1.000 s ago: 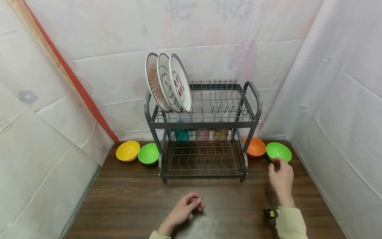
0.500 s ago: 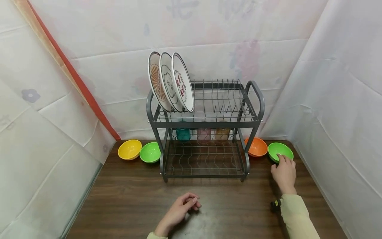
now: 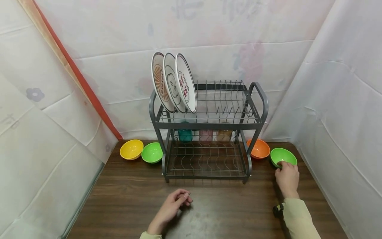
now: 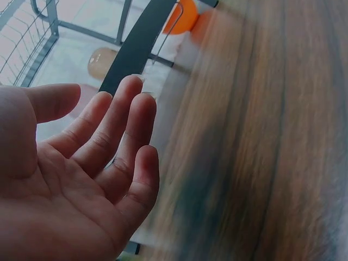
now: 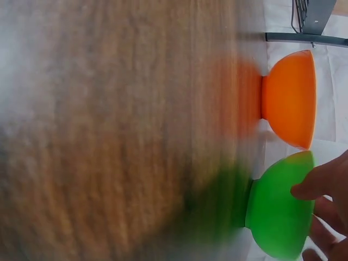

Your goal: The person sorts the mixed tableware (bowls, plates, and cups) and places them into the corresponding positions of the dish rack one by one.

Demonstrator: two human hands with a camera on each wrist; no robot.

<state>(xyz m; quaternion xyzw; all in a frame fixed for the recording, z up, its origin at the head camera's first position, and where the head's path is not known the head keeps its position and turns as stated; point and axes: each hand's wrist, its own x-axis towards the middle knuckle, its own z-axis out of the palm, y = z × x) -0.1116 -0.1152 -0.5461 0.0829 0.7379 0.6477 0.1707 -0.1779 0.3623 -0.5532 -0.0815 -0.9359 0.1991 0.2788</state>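
At the right of the head view, my right hand point(image 3: 287, 179) pinches the near rim of a green bowl point(image 3: 283, 155). In the right wrist view the thumb point(image 5: 315, 184) presses the outer wall of this green bowl point(image 5: 277, 204), and the other fingers lie at its rim side. An orange bowl point(image 5: 293, 100) stands right beside it. My left hand point(image 3: 171, 207) hovers over or rests on the table in front of the dish rack point(image 3: 206, 126), fingers loosely bent, holding nothing. The left wrist view shows its palm point(image 4: 70, 190) bare.
Three patterned plates point(image 3: 186, 83) stand upright at the rack's upper left. Several coloured cups point(image 3: 185, 135) sit at the back of its lower tier. A yellow bowl point(image 3: 131, 149) and another green bowl point(image 3: 152, 152) stand left of the rack. White cloth point(image 3: 337, 99) walls the table.
My right hand has reached the right-hand green bowl and taken hold of its rim; the bowl has shifted slightly toward me. My left hand has drifted a little to the left.
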